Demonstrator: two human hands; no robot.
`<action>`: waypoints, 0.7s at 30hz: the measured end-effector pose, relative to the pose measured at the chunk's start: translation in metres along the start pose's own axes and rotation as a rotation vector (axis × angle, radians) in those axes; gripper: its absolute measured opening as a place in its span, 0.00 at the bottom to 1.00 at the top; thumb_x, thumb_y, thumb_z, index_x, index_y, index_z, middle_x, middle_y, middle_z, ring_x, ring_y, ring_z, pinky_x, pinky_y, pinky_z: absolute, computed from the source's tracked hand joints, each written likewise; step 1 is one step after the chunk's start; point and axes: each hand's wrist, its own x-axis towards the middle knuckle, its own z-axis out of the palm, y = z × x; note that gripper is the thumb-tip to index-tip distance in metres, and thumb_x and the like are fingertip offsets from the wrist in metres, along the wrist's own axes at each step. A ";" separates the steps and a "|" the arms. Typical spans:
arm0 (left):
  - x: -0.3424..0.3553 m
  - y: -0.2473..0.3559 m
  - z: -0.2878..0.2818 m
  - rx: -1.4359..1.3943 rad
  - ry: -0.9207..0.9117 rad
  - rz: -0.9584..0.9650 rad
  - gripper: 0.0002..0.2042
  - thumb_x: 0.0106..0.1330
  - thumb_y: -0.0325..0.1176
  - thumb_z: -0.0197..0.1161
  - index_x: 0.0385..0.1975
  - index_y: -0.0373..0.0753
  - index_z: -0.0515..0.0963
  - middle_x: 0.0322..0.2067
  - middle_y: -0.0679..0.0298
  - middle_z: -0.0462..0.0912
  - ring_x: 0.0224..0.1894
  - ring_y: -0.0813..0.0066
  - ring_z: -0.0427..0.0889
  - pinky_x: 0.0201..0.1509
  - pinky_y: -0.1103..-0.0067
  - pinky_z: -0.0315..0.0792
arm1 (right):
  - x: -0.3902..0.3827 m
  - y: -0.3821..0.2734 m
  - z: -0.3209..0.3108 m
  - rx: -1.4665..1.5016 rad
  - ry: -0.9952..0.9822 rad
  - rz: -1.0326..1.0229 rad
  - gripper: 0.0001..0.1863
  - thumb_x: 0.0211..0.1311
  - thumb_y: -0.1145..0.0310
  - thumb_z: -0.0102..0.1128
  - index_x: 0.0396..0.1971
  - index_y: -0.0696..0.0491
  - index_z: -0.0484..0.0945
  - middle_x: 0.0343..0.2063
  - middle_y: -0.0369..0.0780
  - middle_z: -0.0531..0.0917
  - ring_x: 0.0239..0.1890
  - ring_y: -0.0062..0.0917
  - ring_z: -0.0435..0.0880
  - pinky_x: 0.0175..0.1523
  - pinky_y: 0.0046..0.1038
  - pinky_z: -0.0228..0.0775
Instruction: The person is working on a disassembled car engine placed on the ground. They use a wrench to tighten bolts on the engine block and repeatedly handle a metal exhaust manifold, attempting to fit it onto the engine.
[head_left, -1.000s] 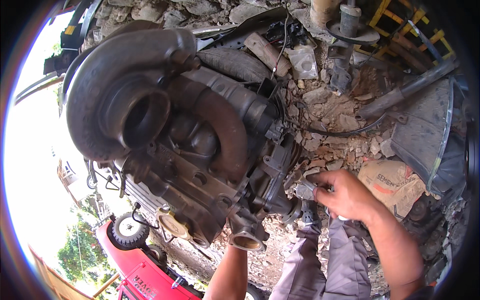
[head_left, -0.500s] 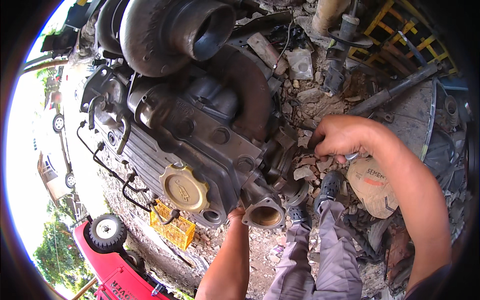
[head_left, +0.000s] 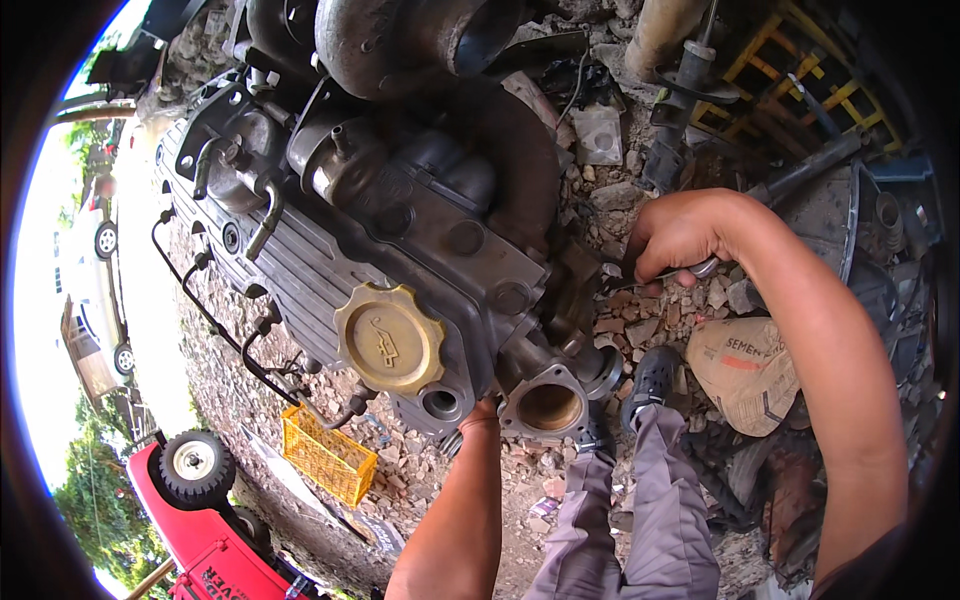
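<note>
A greasy grey engine (head_left: 300, 230) fills the middle of the view, with a turbocharger housing (head_left: 370, 40) on top, a brass-coloured oil cap (head_left: 390, 338) on its cover and a round flanged outlet (head_left: 547, 405) at the front. My right hand (head_left: 680, 240) is closed on a silver metal tool (head_left: 705, 267), probably a wrench, beside the engine's right end; what the tool touches is hidden. My left hand (head_left: 478, 415) reaches in beneath the front of the engine beside the outlet, its fingers hidden behind the metal.
Rubble (head_left: 630, 330) covers the ground around my shoes (head_left: 650, 385). A torn paper sack (head_left: 735, 375) lies right. A yellow crate (head_left: 328, 455) and red vehicle (head_left: 190, 540) sit lower left. A strut (head_left: 680, 110), yellow grating (head_left: 850, 80) and metal pipe (head_left: 820, 160) are upper right.
My view has shifted, showing more engine cover and cap. My right hand with the tool has moved up and away from me along the engine's right side. My left arm stays under the front.
</note>
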 end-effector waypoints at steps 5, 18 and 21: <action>-0.002 0.005 -0.003 0.072 0.042 0.026 0.15 0.61 0.34 0.57 0.47 0.35 0.75 0.47 0.56 0.77 0.48 0.62 0.76 0.54 0.68 0.71 | -0.002 0.002 0.017 0.153 0.048 0.010 0.07 0.51 0.67 0.59 0.25 0.54 0.84 0.21 0.33 0.82 0.15 0.17 0.74 0.17 0.23 0.61; 0.004 0.022 -0.006 0.147 0.075 0.048 0.15 0.60 0.34 0.59 0.46 0.35 0.75 0.47 0.57 0.78 0.47 0.62 0.77 0.53 0.68 0.72 | -0.014 -0.014 0.006 -0.042 0.077 -0.027 0.07 0.49 0.68 0.60 0.25 0.55 0.83 0.18 0.36 0.81 0.15 0.19 0.75 0.19 0.25 0.63; 0.005 0.024 -0.005 0.162 0.077 0.053 0.15 0.60 0.33 0.59 0.46 0.35 0.75 0.47 0.57 0.78 0.47 0.62 0.77 0.52 0.68 0.72 | -0.008 -0.017 0.001 -0.087 0.053 0.036 0.07 0.49 0.68 0.60 0.24 0.55 0.83 0.19 0.36 0.81 0.15 0.19 0.75 0.19 0.25 0.63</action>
